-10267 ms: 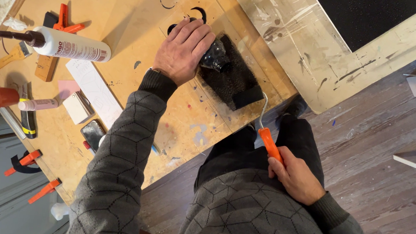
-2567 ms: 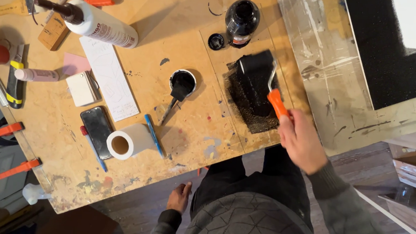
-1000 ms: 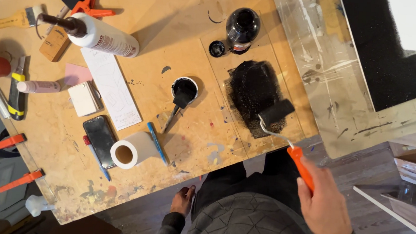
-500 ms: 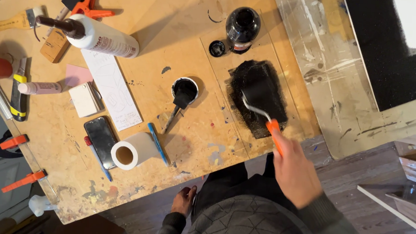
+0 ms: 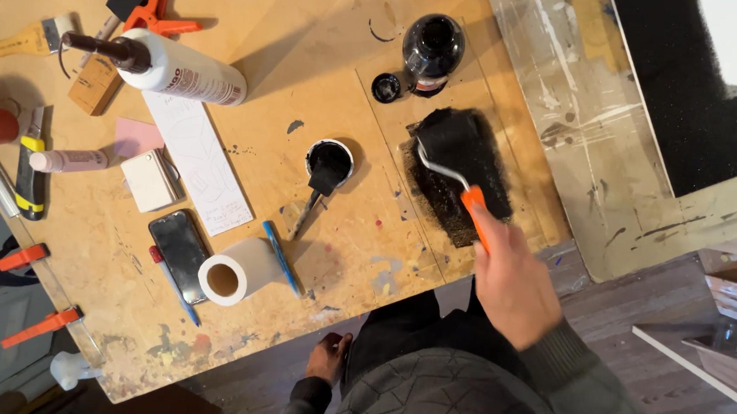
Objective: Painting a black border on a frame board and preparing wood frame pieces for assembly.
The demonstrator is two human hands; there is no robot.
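The right hand (image 5: pixel 511 284), lower right of centre in the frame, has its fingers wrapped around the orange handle of a small paint roller (image 5: pixel 453 157) — a full fist grip, thumb along the shaft, which suits pushing the sleeve forward at arm's length. The black roller sleeve rests on the upper end of a black paint patch (image 5: pixel 462 184) spread directly on the plywood workbench (image 5: pixel 308 80), right of centre, where the flat board lets the sleeve pick up paint evenly.

Just above the patch, at top centre, stands an open dark paint bottle (image 5: pixel 433 50) with its black cap (image 5: pixel 386 87) laid beside it — near enough to pour again. Left of the patch a foam brush (image 5: pixel 322 186) rests head-down in a small round cup of black paint.

The left hand (image 5: pixel 327 366) hangs below the bench edge at bottom centre, fingers loosely curled, holding nothing and touching nothing that I can see.

Farther left lie a roll of tape (image 5: pixel 231 277), a phone (image 5: pixel 177 253) and a white glue bottle (image 5: pixel 178 68) on its side, all well apart from the paint.
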